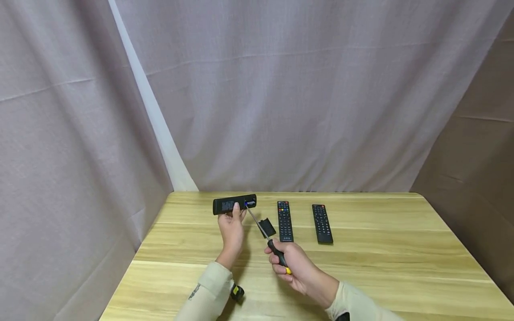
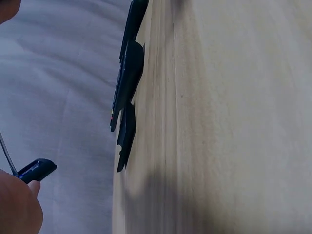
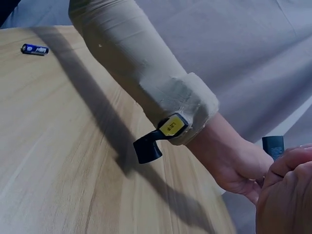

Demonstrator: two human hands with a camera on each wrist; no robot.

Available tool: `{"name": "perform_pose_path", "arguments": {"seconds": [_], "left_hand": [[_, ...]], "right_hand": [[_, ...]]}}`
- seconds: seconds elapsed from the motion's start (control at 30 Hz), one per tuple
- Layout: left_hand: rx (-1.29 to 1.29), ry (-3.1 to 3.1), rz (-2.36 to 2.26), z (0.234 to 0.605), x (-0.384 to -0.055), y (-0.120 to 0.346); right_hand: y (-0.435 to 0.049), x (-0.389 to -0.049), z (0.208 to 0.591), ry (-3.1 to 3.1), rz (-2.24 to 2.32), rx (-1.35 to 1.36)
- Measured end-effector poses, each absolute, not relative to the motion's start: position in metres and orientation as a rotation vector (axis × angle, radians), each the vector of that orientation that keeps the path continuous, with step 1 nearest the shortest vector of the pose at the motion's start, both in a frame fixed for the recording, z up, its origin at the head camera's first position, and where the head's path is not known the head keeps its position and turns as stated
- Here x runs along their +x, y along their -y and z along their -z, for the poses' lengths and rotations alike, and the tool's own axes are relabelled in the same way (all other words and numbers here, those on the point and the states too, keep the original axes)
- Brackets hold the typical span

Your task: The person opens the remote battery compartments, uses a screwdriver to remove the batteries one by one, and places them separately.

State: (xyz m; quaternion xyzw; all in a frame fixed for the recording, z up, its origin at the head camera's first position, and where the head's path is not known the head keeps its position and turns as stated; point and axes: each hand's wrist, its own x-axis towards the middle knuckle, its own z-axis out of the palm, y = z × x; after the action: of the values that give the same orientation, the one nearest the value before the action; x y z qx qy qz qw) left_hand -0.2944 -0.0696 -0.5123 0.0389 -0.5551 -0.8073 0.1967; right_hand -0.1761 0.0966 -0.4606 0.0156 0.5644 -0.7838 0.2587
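Observation:
My left hand point(image 1: 232, 229) holds a black remote control point(image 1: 225, 206) raised over the far left of the table, its labelled back toward me and thumb across it. The battery compartment at its right end is uncovered, with a blue-and-silver battery point(image 1: 251, 203) showing inside. In my right hand point(image 1: 299, 265) is a screwdriver point(image 1: 277, 255), gripped by its black-and-yellow handle. Its thin metal shaft slants up to the left, the tip right at the compartment. The left wrist view also catches the shaft point(image 2: 7, 152) meeting the remote. Below lies the loose black battery cover point(image 1: 268, 227).
Two more black remotes, one near the middle point(image 1: 285, 223) and one farther right point(image 1: 322, 224), lie buttons up on the wooden table point(image 1: 385, 267). A blue battery point(image 3: 34, 49) rests near a table edge in the right wrist view. Grey curtains point(image 1: 281, 111) hang behind.

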Motion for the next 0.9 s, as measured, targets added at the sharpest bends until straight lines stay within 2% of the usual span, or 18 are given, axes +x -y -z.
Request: {"name": "perform_pose_path", "arguments": {"seconds": [0.47,0.9], "left_hand": [[0.071,1.514,2.342,0.513,-0.292,0.08],[-0.008,1.572,2.34,0.511,-0.293,0.095]], "right_hand": [[-0.112,-0.182,0.459,-1.258,2.13,-0.068],[-0.127,-0.192,0.453,-1.276,2.042,-0.114]]}}
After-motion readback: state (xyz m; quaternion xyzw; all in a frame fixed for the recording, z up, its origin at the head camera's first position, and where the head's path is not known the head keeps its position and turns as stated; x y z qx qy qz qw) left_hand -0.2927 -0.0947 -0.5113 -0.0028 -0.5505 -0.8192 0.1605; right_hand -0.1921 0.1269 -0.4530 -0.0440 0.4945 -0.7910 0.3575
